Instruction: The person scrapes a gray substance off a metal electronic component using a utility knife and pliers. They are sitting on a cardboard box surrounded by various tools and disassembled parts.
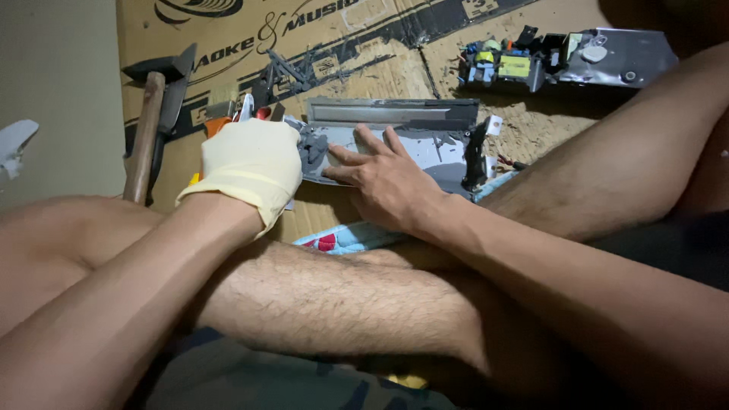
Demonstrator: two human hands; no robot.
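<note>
Both hands work at the near edge of a long grey plastic casing panel [425, 148] lying on a flattened brown cardboard sheet [531, 129] that covers the floor. That cardboard is the biggest thing in view; it runs out of frame at the top, and its left edge gives way to plain pale floor [53, 91] with open room. The panel sits in the middle of the cardboard, its far rim raised as a dark channel, its right end bearing a black upright bracket [476, 156]. The left hand [254, 167], in a cream rubber glove, is curled shut over the panel's left end, though what it grips is hidden. The right hand [383, 178], bare, lies flat with fingers spread, pressing the panel down. A wooden-handled hammer [144, 129] lies just inside the cardboard's left edge. Well apart, at the far right, rests a grey metal tray holding a circuit board [562, 61]. Crossed bare legs crowd the near side.
</note>
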